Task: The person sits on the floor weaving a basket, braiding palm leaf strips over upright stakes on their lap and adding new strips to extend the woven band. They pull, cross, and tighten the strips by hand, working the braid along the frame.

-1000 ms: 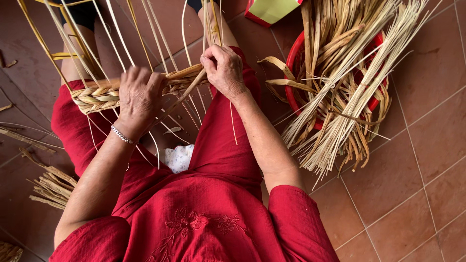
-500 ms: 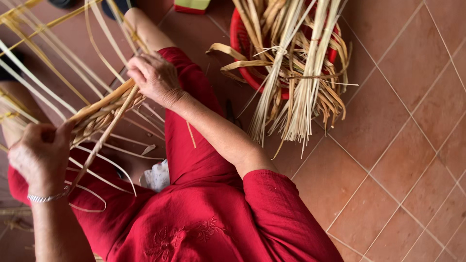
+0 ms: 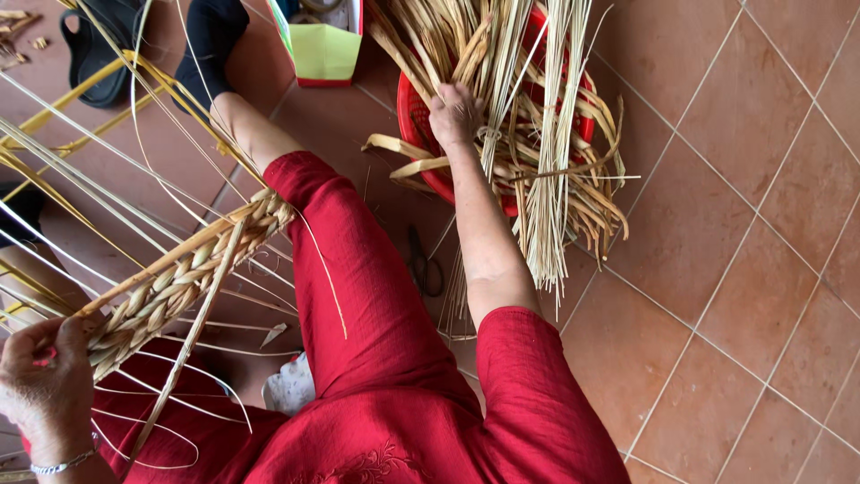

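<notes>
I sit on the floor in red clothes. My left hand (image 3: 45,381) at the lower left grips the near end of a flat woven straw strip (image 3: 184,269) that lies across my leg, with long loose strands fanning up and left. My right hand (image 3: 454,115) reaches out to a red basket (image 3: 414,116) at the top centre and closes its fingers among the pale straw stalks (image 3: 537,179) piled in it. Whether it holds a stalk is not clear.
Black scissors (image 3: 424,262) lie on the brown tiled floor beside my right forearm. A green and red bag (image 3: 324,49) stands at the top. A black sandal (image 3: 98,45) lies at the top left. A white cloth (image 3: 288,387) sits between my legs.
My right hand left the woven strip and moved to the straw in the red basket. My left hand slid to the strip's near end and holds it alone.
</notes>
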### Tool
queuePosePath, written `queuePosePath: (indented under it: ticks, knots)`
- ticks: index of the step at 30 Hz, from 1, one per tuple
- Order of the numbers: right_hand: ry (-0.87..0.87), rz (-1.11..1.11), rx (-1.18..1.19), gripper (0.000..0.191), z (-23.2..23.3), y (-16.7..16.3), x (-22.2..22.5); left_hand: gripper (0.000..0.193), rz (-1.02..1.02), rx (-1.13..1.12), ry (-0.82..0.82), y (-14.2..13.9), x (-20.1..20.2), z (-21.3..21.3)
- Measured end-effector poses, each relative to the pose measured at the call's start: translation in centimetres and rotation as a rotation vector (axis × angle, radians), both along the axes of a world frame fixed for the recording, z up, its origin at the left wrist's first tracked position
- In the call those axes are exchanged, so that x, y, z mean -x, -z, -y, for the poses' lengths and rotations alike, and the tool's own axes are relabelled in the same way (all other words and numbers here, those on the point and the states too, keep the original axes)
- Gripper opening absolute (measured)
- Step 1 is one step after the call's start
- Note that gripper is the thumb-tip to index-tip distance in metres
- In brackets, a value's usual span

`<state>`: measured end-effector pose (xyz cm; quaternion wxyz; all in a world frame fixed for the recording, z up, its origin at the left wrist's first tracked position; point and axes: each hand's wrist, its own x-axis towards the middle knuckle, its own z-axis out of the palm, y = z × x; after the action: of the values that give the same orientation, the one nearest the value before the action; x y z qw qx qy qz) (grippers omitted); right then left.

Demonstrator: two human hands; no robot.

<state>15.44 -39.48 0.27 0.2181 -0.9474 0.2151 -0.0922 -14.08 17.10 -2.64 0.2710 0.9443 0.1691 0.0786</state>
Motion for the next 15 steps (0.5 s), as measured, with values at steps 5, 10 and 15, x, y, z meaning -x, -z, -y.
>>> queuePosePath:
  ticks: [5,10,15]
  knots:
    - [0.090,-0.112,-0.124,0.023,0.1,-0.6,0.0,0.015,0.100,-0.187,0.104,-2.7,-1.7,1.5]
    - [-0.072,0.162,-0.596,0.035,-0.5,-1.7,1.8,0.022,0.234,-0.376,0.202,-6.4,-3.6,5.8]
    - [-0.280,0.289,0.000,0.065,-0.6,-1.9,4.2,0.015,0.273,-0.206,0.330,-9.1,-4.1,12.0]
